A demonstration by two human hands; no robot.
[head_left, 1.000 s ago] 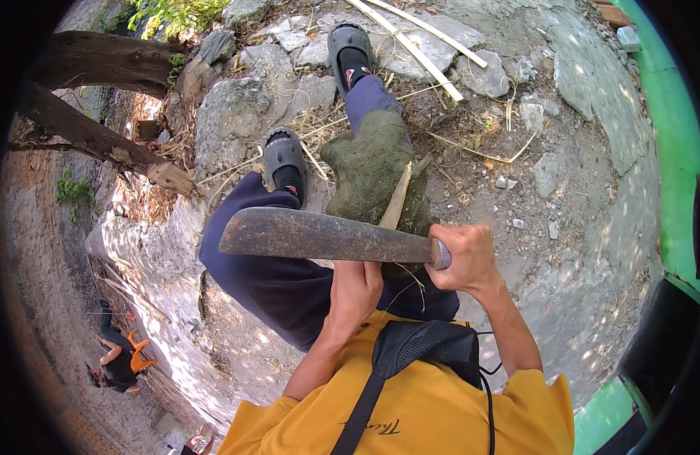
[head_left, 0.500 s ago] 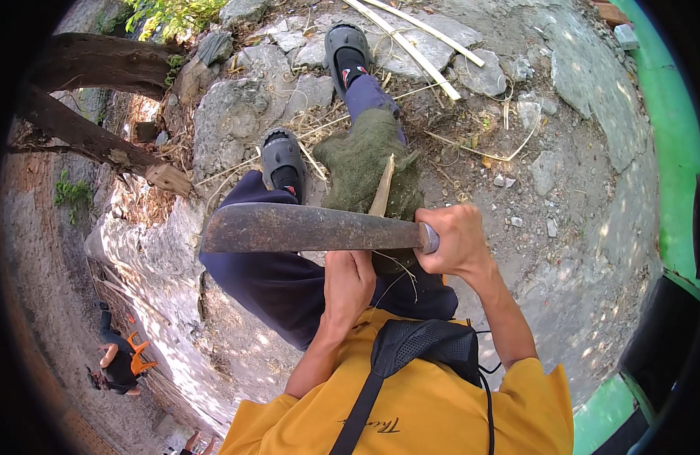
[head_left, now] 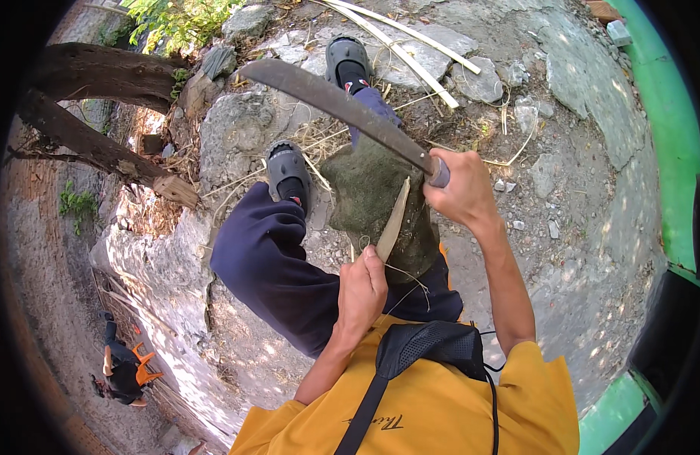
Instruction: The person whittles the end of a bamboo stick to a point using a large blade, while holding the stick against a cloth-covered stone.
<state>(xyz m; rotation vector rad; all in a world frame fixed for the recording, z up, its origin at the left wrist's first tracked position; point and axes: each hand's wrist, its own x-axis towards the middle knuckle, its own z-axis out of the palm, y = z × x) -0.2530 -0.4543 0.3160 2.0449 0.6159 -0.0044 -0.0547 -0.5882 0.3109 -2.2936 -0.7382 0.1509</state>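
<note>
My right hand is closed around the handle of a machete, whose dark, worn blade points up and to the left. Beneath the blade, over my lap, lies a dark green cloth pad. My left hand pinches the lower end of a pale split strip of bamboo or wood, which slants up to the right across the pad. Thin loose fibres trail beside the left hand. The blade is apart from the strip.
Long pale strips lie on the rocky ground ahead. Dark tree trunks stand at left. A green wall runs along the right. Far off at lower left, a person sits on an orange chair.
The machete has swung up and away, from lying level across the strip to pointing up-left. My right hand rose, and more of the strip and my left hand now shows.
</note>
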